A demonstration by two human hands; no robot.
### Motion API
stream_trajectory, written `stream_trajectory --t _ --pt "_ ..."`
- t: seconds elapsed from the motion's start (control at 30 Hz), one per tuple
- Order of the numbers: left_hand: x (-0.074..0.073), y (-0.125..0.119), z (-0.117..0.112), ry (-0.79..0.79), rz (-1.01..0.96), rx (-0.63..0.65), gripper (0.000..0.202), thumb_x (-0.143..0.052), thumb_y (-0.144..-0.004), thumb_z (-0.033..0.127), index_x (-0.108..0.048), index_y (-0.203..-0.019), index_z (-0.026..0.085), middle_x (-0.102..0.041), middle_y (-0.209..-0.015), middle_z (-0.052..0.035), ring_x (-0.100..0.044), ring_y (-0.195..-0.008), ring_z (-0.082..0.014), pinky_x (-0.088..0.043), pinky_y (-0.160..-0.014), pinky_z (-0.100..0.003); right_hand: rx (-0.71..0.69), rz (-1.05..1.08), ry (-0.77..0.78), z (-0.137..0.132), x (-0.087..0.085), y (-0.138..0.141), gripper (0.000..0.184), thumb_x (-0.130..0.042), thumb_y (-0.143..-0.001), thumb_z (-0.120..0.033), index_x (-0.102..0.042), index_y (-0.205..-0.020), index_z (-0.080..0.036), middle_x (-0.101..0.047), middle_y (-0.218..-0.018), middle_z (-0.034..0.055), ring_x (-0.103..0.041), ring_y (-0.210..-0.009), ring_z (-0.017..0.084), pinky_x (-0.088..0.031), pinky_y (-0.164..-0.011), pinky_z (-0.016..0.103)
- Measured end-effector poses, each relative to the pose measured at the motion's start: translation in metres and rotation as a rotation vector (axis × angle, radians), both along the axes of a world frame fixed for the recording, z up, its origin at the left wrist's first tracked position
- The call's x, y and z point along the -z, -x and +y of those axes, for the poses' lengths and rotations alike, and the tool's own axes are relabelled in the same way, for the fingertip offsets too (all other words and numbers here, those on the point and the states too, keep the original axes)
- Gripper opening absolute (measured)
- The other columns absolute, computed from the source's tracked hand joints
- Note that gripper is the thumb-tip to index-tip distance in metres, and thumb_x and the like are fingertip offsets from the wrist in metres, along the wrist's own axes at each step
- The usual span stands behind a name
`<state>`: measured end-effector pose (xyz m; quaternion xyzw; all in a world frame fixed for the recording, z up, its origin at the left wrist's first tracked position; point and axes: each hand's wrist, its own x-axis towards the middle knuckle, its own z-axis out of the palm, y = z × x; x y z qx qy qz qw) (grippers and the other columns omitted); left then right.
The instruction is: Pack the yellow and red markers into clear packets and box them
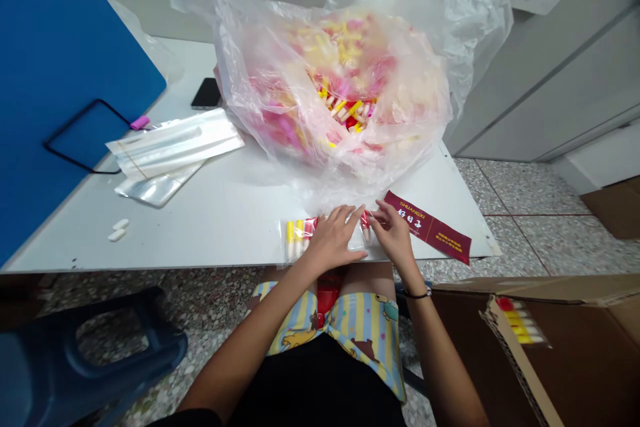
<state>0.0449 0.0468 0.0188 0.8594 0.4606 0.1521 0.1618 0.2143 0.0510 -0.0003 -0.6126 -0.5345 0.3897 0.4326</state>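
Glossy, clear film packet (299,239) right under the left hand (331,240), smooth dark red paper band (427,227) just beside the right hand (393,233), thin crinkled plastic bag (325,60) beyond both hands, rough corrugated cardboard box (500,360) below the right hand!

L hand (333,240) on clear pkt of yellow tubes (297,239), R fingers (376,215) at its edge, maroon strip (427,227) beside

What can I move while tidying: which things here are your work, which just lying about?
Work: clear packet of yellow-tipped sticks, dark red paper band, big clear plastic bag of sticks.
Lying about: black phone, white plastic sleeves, small pink piece.
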Motion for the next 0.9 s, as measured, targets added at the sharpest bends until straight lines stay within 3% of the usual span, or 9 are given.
stream_trajectory --t 0.17,0.37,0.47,0.53,0.7,0.9 --pt "-0.001 0.0 0.0 0.001 -0.11 -0.027 0.083 -0.068 -0.073 0.045 -0.026 -0.141 0.021 -0.043 -0.135 -0.0089 -0.038 -0.125 -0.0262 -0.037 -0.099 -0.042 0.079 0.032 0.009 0.005 0.004 0.008 0.058 -0.064 -0.07 -0.041 -0.052 -0.117 -0.01 -0.063 -0.097 0.0092 -0.06 -0.074 0.008 -0.051 -0.066 0.017" --pt "0.004 0.001 0.004 0.004 -0.316 -0.101 0.065 -0.065 -0.078 0.033 -0.037 -0.135 0.019 -0.048 -0.132 -0.0092 -0.046 -0.12 -0.0268 -0.038 -0.098 -0.043 0.122 0.033 -0.093 0.01 -0.002 0.017 0.042 -0.059 -0.076 -0.034 -0.057 -0.108 -0.009 -0.064 -0.088 0.0074 -0.062 -0.076 0.009 -0.051 -0.069 0.018" --pt "-0.002 0.002 0.003 0.007 -0.533 -0.151 0.045 -0.057 -0.084 0.023 -0.046 -0.127 0.019 -0.054 -0.126 -0.0081 -0.048 -0.117 -0.0233 -0.037 -0.1 -0.04 0.095 0.029 -0.23 0.001 -0.024 0.021 0.033 -0.056 -0.08 -0.033 -0.057 -0.104 -0.01 -0.064 -0.09 0.0067 -0.064 -0.083 0.009 -0.053 -0.077 0.02" --pt "-0.014 0.004 -0.001 0.007 -0.701 -0.184 0.035 -0.052 -0.087 0.021 -0.051 -0.123 0.018 -0.055 -0.123 -0.008 -0.049 -0.116 -0.0211 -0.038 -0.101 -0.038 0.064 -0.028 -0.356 -0.008 -0.046 0.025 0.028 -0.054 -0.084 -0.03 -0.055 -0.105 -0.012 -0.064 -0.09 0.0053 -0.064 -0.085 0.007 -0.054 -0.078 0.018" --pt "-0.053 0.013 -0.01 0.121 -0.97 -0.2 0.019 -0.053 -0.09 0.028 -0.064 -0.1 0.017 -0.064 -0.1 -0.0059 -0.059 -0.097 -0.0179 -0.045 -0.087 -0.029 -0.218 -0.369 -0.696 -0.026 -0.101 0.034 0.024 -0.051 -0.086 -0.017 -0.057 -0.109 -0.017 -0.064 -0.091 0.0018 -0.062 -0.08 0.003 -0.051 -0.072 0.013" --pt "-0.079 0.031 -0.016 0.368 -1.133 -0.152 0.015 -0.062 -0.082 0.027 -0.064 -0.087 0.013 -0.064 -0.085 -0.0035 -0.059 -0.082 -0.0147 -0.047 -0.077 -0.023 -0.37 -0.584 -0.949 -0.029 -0.126 0.035 0.022 -0.051 -0.084 -0.008 -0.061 -0.101 -0.016 -0.064 -0.086 0.0011 -0.058 -0.079 0.004 -0.047 -0.072 0.015"
